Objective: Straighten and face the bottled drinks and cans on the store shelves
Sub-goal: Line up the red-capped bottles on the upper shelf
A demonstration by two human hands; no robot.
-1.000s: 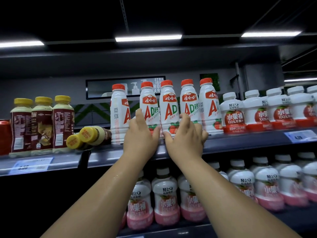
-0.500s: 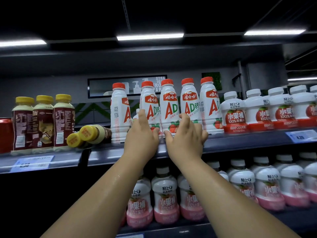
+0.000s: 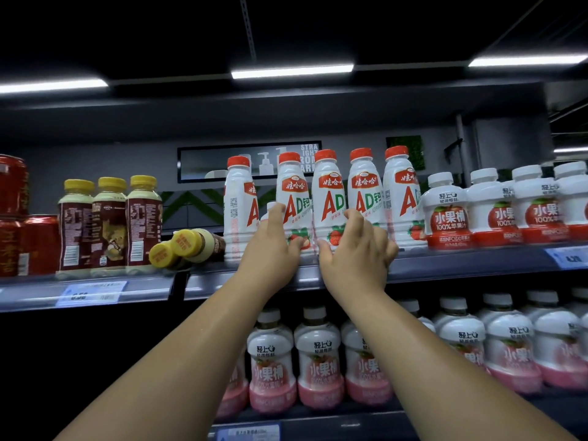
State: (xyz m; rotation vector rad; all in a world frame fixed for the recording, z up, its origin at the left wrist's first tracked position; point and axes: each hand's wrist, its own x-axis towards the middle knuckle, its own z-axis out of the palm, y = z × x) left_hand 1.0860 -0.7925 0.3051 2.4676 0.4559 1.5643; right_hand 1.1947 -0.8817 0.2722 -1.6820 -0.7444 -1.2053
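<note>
**A:** What stands around the row?

**B:** On the grey upper shelf point(image 3: 461, 262), red cans point(image 3: 12, 218) and 3 upright brown-labelled bottles with yellow caps point(image 3: 108, 224) stand to its left. 2 more yellow-capped bottles point(image 3: 181, 245) lie on their sides just beside it, caps outward. Squat white-capped bottles with red apple labels point(image 3: 448, 211) stand on the right. The left hand point(image 3: 270, 249) and right hand point(image 3: 353, 259) hide the middle bottles' lower parts.

**A:** And the row itself?

**B:** 5 tall white plastic bottles with red caps point(image 3: 364, 192), all upright, long axis vertical. The 2nd bottle point(image 3: 294, 192), 3rd bottle point(image 3: 329, 198) and 4th face front. The 1st and 5th are turned partly sideways.

**A:** The hands?

**B:** Both are raised, side by side. The left hand wraps the 2nd bottle low down, thumb on its front. The right hand grips the 3rd bottle, its curled fingers lying across the 4th's base.
</note>
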